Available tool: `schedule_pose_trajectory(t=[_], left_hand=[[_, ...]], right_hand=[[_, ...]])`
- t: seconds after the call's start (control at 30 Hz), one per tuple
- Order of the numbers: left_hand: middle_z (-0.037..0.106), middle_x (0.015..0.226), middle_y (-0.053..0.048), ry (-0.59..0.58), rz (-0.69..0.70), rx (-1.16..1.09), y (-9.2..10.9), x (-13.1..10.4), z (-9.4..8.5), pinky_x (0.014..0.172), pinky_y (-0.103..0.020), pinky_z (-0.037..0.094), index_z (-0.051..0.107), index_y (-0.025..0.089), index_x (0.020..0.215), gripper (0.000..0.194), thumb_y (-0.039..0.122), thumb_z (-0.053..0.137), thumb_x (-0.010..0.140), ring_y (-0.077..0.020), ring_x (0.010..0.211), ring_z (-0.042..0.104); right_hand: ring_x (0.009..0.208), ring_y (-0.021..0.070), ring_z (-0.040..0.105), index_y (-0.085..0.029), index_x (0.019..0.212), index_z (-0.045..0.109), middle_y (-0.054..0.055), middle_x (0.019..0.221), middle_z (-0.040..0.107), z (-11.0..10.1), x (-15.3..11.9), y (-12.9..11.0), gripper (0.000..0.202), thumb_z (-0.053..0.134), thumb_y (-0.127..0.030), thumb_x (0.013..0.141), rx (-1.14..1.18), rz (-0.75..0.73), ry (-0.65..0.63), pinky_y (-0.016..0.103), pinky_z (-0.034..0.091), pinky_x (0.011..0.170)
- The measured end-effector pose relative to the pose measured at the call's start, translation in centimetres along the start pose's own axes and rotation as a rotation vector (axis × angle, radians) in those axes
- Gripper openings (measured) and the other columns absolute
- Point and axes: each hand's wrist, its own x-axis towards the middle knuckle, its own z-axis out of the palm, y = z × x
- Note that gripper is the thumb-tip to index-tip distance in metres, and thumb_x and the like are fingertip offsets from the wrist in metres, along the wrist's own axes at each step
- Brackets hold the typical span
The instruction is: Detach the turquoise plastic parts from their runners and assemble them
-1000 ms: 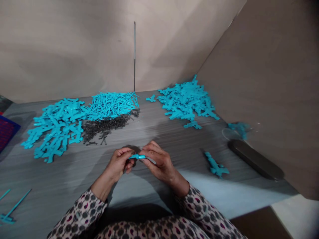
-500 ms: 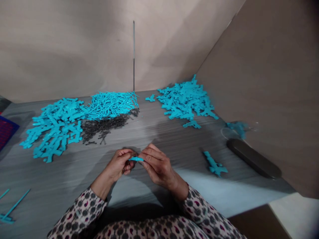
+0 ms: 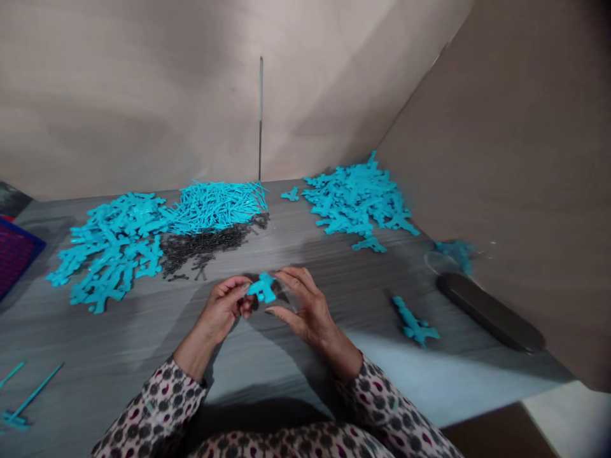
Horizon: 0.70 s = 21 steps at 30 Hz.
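Between the thumb and fingers of my left hand (image 3: 223,312) is a small turquoise plastic piece (image 3: 262,289), shaped like a toy gun. Its broad side faces me, above the middle of the table. My right hand (image 3: 308,306) is just to its right, thumb and fingers apart around the piece's right end, with a gap visible. A similar gun-shaped piece (image 3: 416,323) lies on the table to the right of that hand. Beyond my hands are a heap of thin turquoise sticks (image 3: 217,207) and a heap of small dark parts (image 3: 205,248).
Gun-shaped pieces form one heap (image 3: 114,235) at the left and another heap (image 3: 358,194) at the back right. A dark oblong object (image 3: 489,312) lies by the right panel (image 3: 515,159). Turquoise rods (image 3: 41,388) lie at the lower left, below a blue-and-red basket (image 3: 19,257).
The turquoise piece has turned to show its broad side. My right hand's fingers have opened away from it, while my left hand still holds it. The view has shifted slightly.
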Motion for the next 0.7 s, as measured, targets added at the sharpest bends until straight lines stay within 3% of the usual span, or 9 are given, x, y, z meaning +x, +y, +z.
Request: schedule_pose_trajectory(t=[0.1, 0.2, 0.27, 0.37, 0.43, 0.57, 0.7], left_hand=[[0.064, 0.06, 0.001, 0.004, 0.123, 0.043, 0.2, 0.0, 0.0, 0.046, -0.021, 0.046, 0.064, 0.014, 0.085, 0.045, 0.038, 0.087, 0.055, -0.0107, 0.049, 0.056], [0.065, 0.063, 0.0, 0.005, 0.259, 0.166, 0.2, -0.2, 0.0, 0.051, -0.024, 0.048, 0.065, 0.014, 0.087, 0.039, 0.034, 0.085, 0.06, -0.0112, 0.051, 0.058], [0.065, 0.064, 0.0, -0.001, 0.317, 0.253, 0.2, -0.3, 0.0, 0.054, -0.024, 0.048, 0.067, 0.014, 0.086, 0.035, 0.033, 0.084, 0.062, -0.0115, 0.052, 0.057], [0.063, 0.066, -0.001, -0.021, 0.358, 0.349, 0.1, -0.5, 0.0, 0.054, -0.024, 0.047, 0.07, 0.014, 0.082, 0.03, 0.034, 0.083, 0.063, -0.0116, 0.054, 0.056], [0.063, 0.072, -0.003, -0.047, 0.408, 0.408, 0.0, -0.6, 0.1, 0.056, -0.024, 0.047, 0.073, 0.015, 0.081, 0.024, 0.033, 0.08, 0.066, -0.012, 0.057, 0.056], [0.066, 0.08, -0.005, -0.107, 0.559, 0.544, -0.3, -0.7, 0.2, 0.067, -0.025, 0.048, 0.076, 0.018, 0.082, 0.013, 0.028, 0.073, 0.074, -0.0157, 0.073, 0.059], [0.067, 0.08, -0.005, -0.114, 0.557, 0.598, -0.6, -0.8, 0.2, 0.069, -0.025, 0.046, 0.076, 0.018, 0.087, 0.015, 0.026, 0.071, 0.076, -0.016, 0.074, 0.059]], right_hand=[[0.09, 0.0218, 0.06, -0.02, 0.103, 0.064, 0.007, 0.096, 0.064, 0.2, -0.1, 0.5, 0.032, 0.07, -0.044, 0.083, 0.133, 0.173, 0.024, 0.035, 0.052, 0.079], [0.065, 0.014, 0.053, -0.018, 0.082, 0.063, 0.0, 0.069, 0.057, 0.5, 0.1, 0.4, 0.03, 0.059, -0.046, 0.09, 0.363, 0.378, -0.082, 0.025, 0.045, 0.06], [0.06, 0.0121, 0.05, -0.017, 0.08, 0.062, -0.001, 0.065, 0.055, 0.8, 0.2, 0.4, 0.033, 0.057, -0.048, 0.09, 0.509, 0.47, -0.141, 0.023, 0.042, 0.056], [0.064, 0.0129, 0.054, -0.018, 0.09, 0.064, 0.0, 0.072, 0.06, 1.0, 0.1, 0.6, 0.033, 0.066, -0.05, 0.082, 0.63, 0.525, -0.119, 0.024, 0.044, 0.059], [0.07, 0.0141, 0.056, -0.018, 0.094, 0.065, 0.002, 0.079, 0.062, 1.1, 0.1, 0.9, 0.032, 0.07, -0.047, 0.079, 0.618, 0.491, -0.083, 0.025, 0.045, 0.063], [0.079, 0.0164, 0.058, -0.019, 0.088, 0.068, 0.004, 0.083, 0.063, 1.1, 0.2, 1.1, 0.019, 0.071, -0.037, 0.082, 0.439, 0.282, -0.041, 0.029, 0.047, 0.071], [0.077, 0.0159, 0.059, -0.02, 0.088, 0.07, 0.003, 0.08, 0.065, 1.1, 0.3, 1.0, 0.013, 0.067, -0.033, 0.086, 0.38, 0.157, -0.036, 0.031, 0.047, 0.073]])
